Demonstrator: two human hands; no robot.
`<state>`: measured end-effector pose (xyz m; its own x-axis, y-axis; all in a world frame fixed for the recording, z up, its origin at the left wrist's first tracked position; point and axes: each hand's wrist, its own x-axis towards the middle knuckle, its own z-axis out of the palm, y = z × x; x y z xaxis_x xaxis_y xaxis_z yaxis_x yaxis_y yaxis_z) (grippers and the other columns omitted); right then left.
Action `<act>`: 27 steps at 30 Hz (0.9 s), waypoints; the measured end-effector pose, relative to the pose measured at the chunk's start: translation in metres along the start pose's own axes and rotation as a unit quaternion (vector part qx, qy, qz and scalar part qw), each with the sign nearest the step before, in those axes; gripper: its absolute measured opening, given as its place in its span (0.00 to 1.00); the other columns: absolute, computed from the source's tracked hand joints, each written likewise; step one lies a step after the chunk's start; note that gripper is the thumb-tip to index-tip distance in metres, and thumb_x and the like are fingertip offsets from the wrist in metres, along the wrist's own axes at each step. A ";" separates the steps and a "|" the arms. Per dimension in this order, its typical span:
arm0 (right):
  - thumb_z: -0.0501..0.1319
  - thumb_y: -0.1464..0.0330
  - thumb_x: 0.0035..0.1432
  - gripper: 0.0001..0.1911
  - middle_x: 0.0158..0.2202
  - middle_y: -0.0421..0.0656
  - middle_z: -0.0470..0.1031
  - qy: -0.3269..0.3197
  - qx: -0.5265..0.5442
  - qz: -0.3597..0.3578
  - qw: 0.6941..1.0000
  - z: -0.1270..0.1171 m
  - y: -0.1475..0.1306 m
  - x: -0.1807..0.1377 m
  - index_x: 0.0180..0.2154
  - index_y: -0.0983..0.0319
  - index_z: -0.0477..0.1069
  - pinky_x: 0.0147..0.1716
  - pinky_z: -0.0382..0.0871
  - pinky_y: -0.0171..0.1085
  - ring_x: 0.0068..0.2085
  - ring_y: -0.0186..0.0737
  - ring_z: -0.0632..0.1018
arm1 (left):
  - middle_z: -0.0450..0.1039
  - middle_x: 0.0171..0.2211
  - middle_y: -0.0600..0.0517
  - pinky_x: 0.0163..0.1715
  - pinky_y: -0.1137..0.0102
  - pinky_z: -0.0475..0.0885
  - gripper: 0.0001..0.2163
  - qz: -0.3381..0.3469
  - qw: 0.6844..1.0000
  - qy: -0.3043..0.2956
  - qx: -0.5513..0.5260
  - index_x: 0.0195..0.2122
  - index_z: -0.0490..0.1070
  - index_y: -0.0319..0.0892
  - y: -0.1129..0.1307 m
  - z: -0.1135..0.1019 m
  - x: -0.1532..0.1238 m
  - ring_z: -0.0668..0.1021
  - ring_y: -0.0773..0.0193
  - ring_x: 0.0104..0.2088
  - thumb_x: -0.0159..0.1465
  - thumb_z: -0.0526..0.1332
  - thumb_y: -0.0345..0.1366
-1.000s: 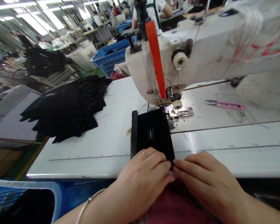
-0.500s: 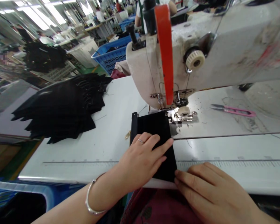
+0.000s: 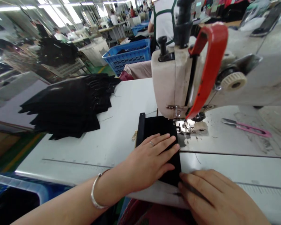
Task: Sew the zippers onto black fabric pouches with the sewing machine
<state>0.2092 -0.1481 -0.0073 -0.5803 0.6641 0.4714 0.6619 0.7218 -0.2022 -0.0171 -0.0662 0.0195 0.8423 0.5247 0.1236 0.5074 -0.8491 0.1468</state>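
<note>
Head view: left hand [image 3: 150,159] lay open, flat on black fabric piece [image 3: 160,126] beside presser foot [image 3: 189,125]; right hand [image 3: 215,200] touched its near corner, grip unclear. Judged feeding stage; next needs straight guiding.

garment factory | sewing machine [image 3: 178,84] | blue crates [image 3: 128,56] | fabric stacks [image 3: 67,106]

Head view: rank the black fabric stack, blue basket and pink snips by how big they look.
1. fabric stack
2. blue basket, farther from the camera, so its true size is unsure
3. pink snips
</note>
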 end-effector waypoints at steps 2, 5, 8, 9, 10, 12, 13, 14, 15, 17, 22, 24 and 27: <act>0.47 0.73 0.70 0.21 0.42 0.40 0.82 -0.009 0.004 0.000 1.000 -0.002 0.003 0.005 0.40 0.60 0.79 0.37 0.76 0.41 0.39 0.40 0.80 | 0.70 0.62 0.42 0.64 0.55 0.70 0.22 0.038 0.999 0.016 -0.017 0.60 0.68 0.36 0.003 -0.003 -0.004 0.71 0.51 0.64 0.72 0.57 0.47; 0.45 0.72 0.71 0.22 0.44 0.43 0.82 -0.027 0.014 0.002 1.000 -0.003 0.009 0.012 0.44 0.61 0.79 0.41 0.77 0.43 0.42 0.43 0.80 | 0.76 0.55 0.44 0.63 0.63 0.72 0.14 0.085 0.994 0.043 -0.051 0.54 0.72 0.33 0.008 -0.006 -0.010 0.75 0.57 0.59 0.72 0.58 0.35; 0.47 0.72 0.71 0.19 0.46 0.44 0.81 -0.033 0.020 -0.009 0.999 -0.004 0.017 0.017 0.46 0.62 0.78 0.43 0.77 0.44 0.44 0.45 0.79 | 0.79 0.50 0.44 0.62 0.64 0.73 0.11 0.105 0.989 0.069 -0.081 0.52 0.73 0.32 0.005 -0.005 -0.010 0.77 0.59 0.57 0.71 0.56 0.27; 0.49 0.72 0.70 0.18 0.46 0.44 0.81 -0.035 0.024 -0.013 0.999 -0.004 0.020 0.019 0.46 0.63 0.78 0.43 0.77 0.45 0.44 0.45 0.79 | 0.79 0.49 0.44 0.62 0.64 0.74 0.11 0.111 0.987 0.076 -0.089 0.51 0.73 0.32 0.002 -0.004 -0.009 0.77 0.60 0.56 0.72 0.55 0.27; 0.50 0.73 0.69 0.17 0.46 0.44 0.80 -0.038 0.028 -0.016 0.999 -0.004 0.024 0.021 0.47 0.63 0.77 0.43 0.77 0.45 0.43 0.45 0.79 | 0.80 0.48 0.44 0.61 0.64 0.74 0.10 0.118 0.985 0.085 -0.096 0.50 0.74 0.32 -0.001 -0.003 -0.007 0.78 0.60 0.55 0.72 0.55 0.27; 0.53 0.74 0.67 0.14 0.46 0.45 0.79 -0.053 0.041 -0.020 0.998 -0.005 0.030 0.025 0.48 0.64 0.76 0.43 0.77 0.46 0.43 0.46 0.78 | 0.80 0.46 0.45 0.59 0.66 0.76 0.10 0.132 0.980 0.103 -0.109 0.48 0.74 0.32 -0.009 0.000 -0.002 0.79 0.61 0.54 0.72 0.55 0.27; 0.55 0.74 0.66 0.13 0.46 0.46 0.79 -0.063 0.046 -0.021 0.997 -0.005 0.033 0.027 0.48 0.65 0.75 0.42 0.77 0.47 0.43 0.46 0.78 | 0.80 0.46 0.45 0.59 0.67 0.76 0.09 0.137 0.978 0.110 -0.113 0.47 0.74 0.32 -0.014 0.001 0.000 0.79 0.61 0.53 0.72 0.55 0.26; 0.56 0.74 0.66 0.13 0.46 0.46 0.79 -0.072 0.050 -0.021 0.996 -0.005 0.036 0.030 0.48 0.65 0.75 0.42 0.77 0.48 0.43 0.46 0.78 | 0.80 0.46 0.45 0.58 0.67 0.76 0.09 0.143 0.976 0.114 -0.115 0.47 0.74 0.32 -0.018 0.003 0.002 0.79 0.61 0.53 0.72 0.55 0.26; 0.57 0.74 0.66 0.12 0.46 0.46 0.78 -0.078 0.051 -0.022 0.995 -0.006 0.039 0.032 0.49 0.65 0.74 0.42 0.77 0.48 0.43 0.46 0.77 | 0.80 0.47 0.44 0.58 0.67 0.76 0.09 0.146 0.976 0.117 -0.113 0.47 0.74 0.32 -0.022 0.004 0.004 0.79 0.61 0.53 0.72 0.56 0.26; 0.58 0.73 0.65 0.11 0.45 0.46 0.78 -0.081 0.048 -0.023 0.995 -0.006 0.045 0.038 0.48 0.65 0.74 0.40 0.78 0.49 0.43 0.47 0.78 | 0.80 0.47 0.44 0.58 0.67 0.76 0.09 0.153 0.976 0.120 -0.101 0.48 0.74 0.32 -0.029 0.007 0.008 0.79 0.61 0.54 0.71 0.56 0.26; 0.58 0.73 0.66 0.11 0.45 0.47 0.79 -0.071 0.023 -0.035 0.997 -0.004 0.058 0.049 0.48 0.65 0.74 0.39 0.78 0.49 0.43 0.48 0.79 | 0.80 0.49 0.46 0.60 0.68 0.74 0.10 0.162 0.976 0.129 -0.070 0.48 0.75 0.33 -0.043 0.012 0.018 0.79 0.63 0.54 0.71 0.55 0.26; 0.57 0.72 0.67 0.12 0.47 0.48 0.79 -0.068 0.009 -0.031 0.997 -0.002 0.062 0.052 0.49 0.65 0.74 0.40 0.78 0.49 0.44 0.48 0.79 | 0.81 0.49 0.47 0.61 0.68 0.74 0.10 0.158 0.978 0.125 -0.055 0.48 0.75 0.35 -0.048 0.012 0.023 0.79 0.64 0.54 0.71 0.56 0.26; 0.56 0.71 0.68 0.13 0.48 0.49 0.79 -0.055 -0.011 -0.025 0.998 0.000 0.067 0.055 0.50 0.65 0.74 0.39 0.78 0.47 0.45 0.49 0.79 | 0.81 0.49 0.47 0.60 0.69 0.74 0.09 0.149 0.980 0.123 -0.036 0.47 0.76 0.35 -0.055 0.013 0.030 0.80 0.64 0.53 0.70 0.58 0.25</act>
<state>0.2210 -0.0630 0.0049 -0.6605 0.6460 0.3828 0.6404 0.7508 -0.1620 -0.0175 -0.0047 0.0026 0.8777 0.2597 0.4026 0.2230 -0.9652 0.1363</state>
